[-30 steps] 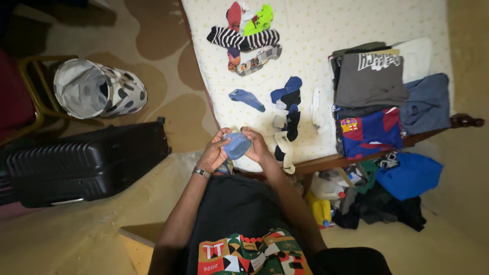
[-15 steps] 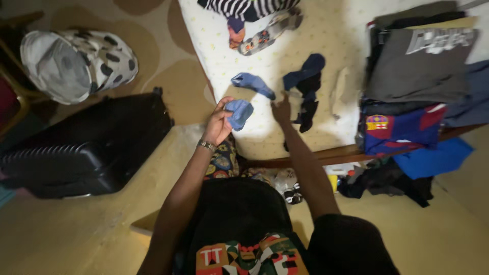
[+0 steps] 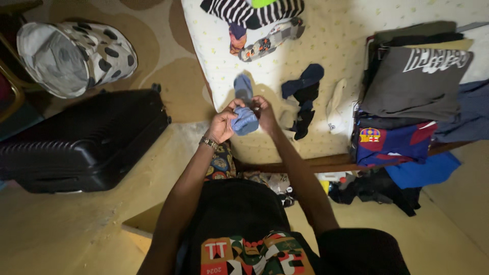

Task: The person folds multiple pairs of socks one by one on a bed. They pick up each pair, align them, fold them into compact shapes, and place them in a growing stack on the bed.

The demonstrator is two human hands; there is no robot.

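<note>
Both of my hands hold light blue socks [image 3: 244, 107] over the near edge of the bed [image 3: 326, 46]. My left hand [image 3: 224, 124] grips the bunched lower part. My right hand [image 3: 263, 113] pinches the socks from the right side, and one sock end sticks up above my fingers. To the right of my hands lies a small heap of dark blue and black socks [image 3: 303, 94] beside a white sock [image 3: 336, 104]. Further up the bed are striped socks [image 3: 252, 11] and patterned socks [image 3: 267, 40].
Folded clothes [image 3: 415, 86] are stacked on the right side of the bed. A black suitcase [image 3: 86, 140] lies on the floor at the left, with a spotted laundry basket [image 3: 76, 53] tipped over behind it. Loose clothes and bottles [image 3: 377, 186] sit under the bed's edge.
My right hand reached to the bed, picked up the second light blue sock and brought it back. Both hands now hold the two blue socks together.
</note>
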